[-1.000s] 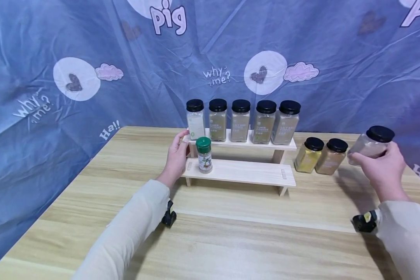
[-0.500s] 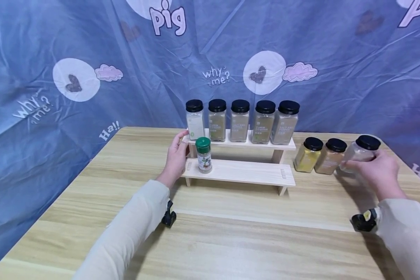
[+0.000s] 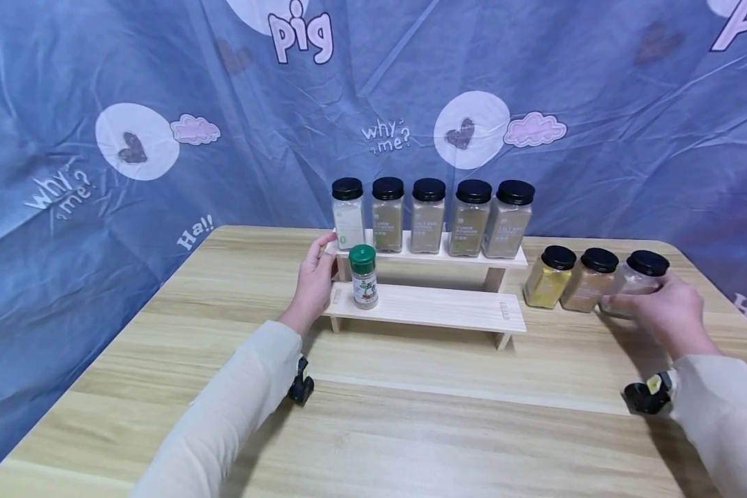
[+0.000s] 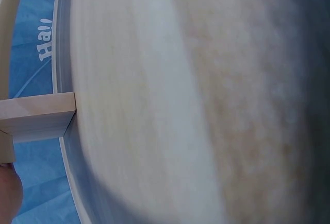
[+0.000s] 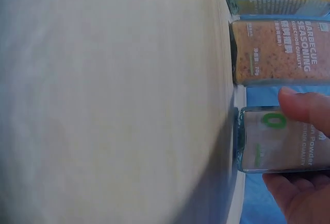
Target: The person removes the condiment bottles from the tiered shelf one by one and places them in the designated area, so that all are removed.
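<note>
At the left end of a two-tier wooden spice rack [image 3: 429, 304], my left hand [image 3: 314, 282] grips the side by the upper shelf. A fingertip [image 4: 8, 195] presses against the wood in the left wrist view. My right hand [image 3: 675, 311] holds a square glass spice jar [image 3: 630, 282] of pale powder with a black lid, thumb on one face and fingers on the opposite side. The jar's base is at the tabletop in the right wrist view [image 5: 258, 144]. Beside it stand a barbecue seasoning jar [image 3: 584, 287] and a yellow powder jar [image 3: 548, 285].
Several black-lidded spice jars [image 3: 427, 225] line the upper shelf. A small green-capped shaker [image 3: 364, 280] stands at the left of the lower shelf. The wooden table [image 3: 411, 422] ends at a blue printed cloth [image 3: 274, 152] behind.
My right hand has brought its jar left and down from the air to the table, next to the barbecue seasoning jar. My left hand has stayed on the rack.
</note>
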Demonstrator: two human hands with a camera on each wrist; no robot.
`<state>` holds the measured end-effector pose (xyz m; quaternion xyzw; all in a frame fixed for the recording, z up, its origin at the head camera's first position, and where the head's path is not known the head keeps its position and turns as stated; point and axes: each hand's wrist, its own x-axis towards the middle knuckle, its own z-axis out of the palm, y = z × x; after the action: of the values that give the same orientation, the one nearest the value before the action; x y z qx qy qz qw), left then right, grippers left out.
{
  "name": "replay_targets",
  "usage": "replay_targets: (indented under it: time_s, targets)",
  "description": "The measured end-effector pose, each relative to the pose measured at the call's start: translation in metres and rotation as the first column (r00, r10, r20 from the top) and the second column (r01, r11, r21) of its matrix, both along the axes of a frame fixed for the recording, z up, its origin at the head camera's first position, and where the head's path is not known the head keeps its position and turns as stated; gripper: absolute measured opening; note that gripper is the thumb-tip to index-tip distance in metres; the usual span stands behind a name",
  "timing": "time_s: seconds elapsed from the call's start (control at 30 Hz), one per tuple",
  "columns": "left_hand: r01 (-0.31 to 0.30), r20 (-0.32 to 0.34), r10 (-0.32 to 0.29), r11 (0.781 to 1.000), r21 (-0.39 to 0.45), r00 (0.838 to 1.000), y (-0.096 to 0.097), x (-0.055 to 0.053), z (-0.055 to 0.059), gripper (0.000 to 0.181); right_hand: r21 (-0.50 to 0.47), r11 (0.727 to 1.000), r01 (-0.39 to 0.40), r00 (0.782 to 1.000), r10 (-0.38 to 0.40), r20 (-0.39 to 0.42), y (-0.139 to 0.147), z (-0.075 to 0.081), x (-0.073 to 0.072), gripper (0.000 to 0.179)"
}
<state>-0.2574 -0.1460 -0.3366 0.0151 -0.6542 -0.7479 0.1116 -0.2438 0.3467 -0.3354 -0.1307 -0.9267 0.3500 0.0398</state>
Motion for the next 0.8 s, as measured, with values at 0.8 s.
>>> replay_targets:
  time_s: [0.8]
  targets:
    - [0.009,-0.002,-0.010,1.000,-0.025,1.000,-0.002,0.000,0.000,0.034,-0.122,0.991,-0.063,0.998,0.062,-0.008,0.001,0.019,-0.002,0.098]
